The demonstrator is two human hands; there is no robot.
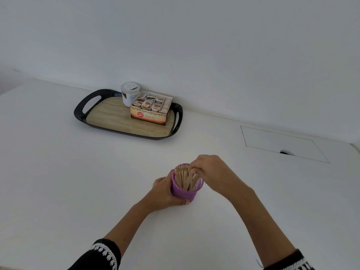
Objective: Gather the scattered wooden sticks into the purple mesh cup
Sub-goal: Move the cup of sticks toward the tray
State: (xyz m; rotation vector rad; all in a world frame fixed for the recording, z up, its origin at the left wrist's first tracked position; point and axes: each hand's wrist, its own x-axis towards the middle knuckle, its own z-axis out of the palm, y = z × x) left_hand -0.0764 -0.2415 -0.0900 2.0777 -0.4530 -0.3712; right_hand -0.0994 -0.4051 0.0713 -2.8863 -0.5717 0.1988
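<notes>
The purple mesh cup point(181, 193) stands on the white table, tilted a little toward me. It is packed with several wooden sticks point(184, 177) standing on end. My left hand point(165, 191) grips the cup's left side, thumb under its lower edge. My right hand point(210, 172) hangs over the cup's right rim, its curled fingertips pinching the tops of the sticks. No loose sticks show on the table.
At the back, against the wall, a black-rimmed wooden tray point(109, 117) carries a ginger tea box point(151, 110) and a white lidded jar point(130, 93). A rectangular hatch point(282, 143) is set into the tabletop at the right.
</notes>
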